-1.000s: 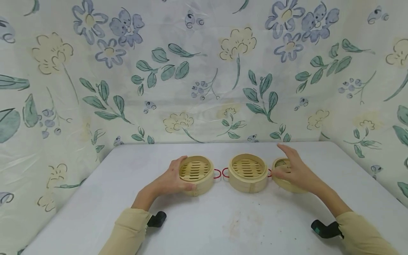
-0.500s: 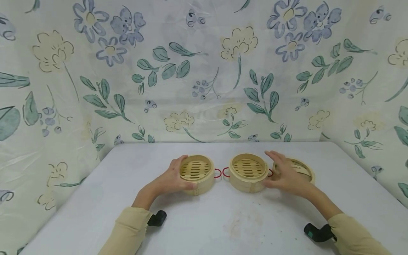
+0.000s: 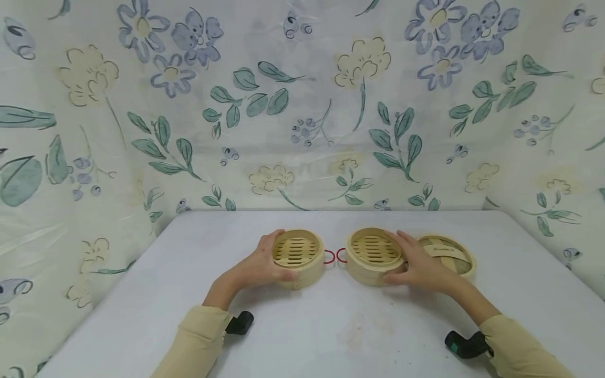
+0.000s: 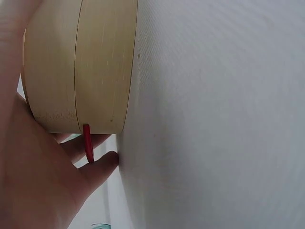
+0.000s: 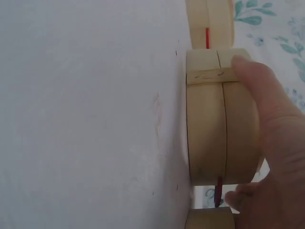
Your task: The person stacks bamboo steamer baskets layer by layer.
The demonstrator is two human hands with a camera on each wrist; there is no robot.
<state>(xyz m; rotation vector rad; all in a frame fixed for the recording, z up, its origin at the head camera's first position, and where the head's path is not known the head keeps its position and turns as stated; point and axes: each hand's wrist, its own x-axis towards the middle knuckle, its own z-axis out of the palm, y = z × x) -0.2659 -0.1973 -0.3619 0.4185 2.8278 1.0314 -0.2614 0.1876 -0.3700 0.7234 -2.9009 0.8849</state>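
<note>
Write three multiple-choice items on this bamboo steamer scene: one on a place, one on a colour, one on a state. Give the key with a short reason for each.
1. Where does the lid lie?
A. right of the two baskets
B. between them
C. on the left basket

2. What colour are the handle loops?
A. blue
B. red
C. green

3. What is the right hand doing?
A. hanging in the air
B. gripping the right basket
C. lying flat on the table

Key: A, the lid rests on the table at the far right; B, the loops show red between the baskets; B, its fingers and thumb curl round that basket, as the left hand grips the left basket.
</note>
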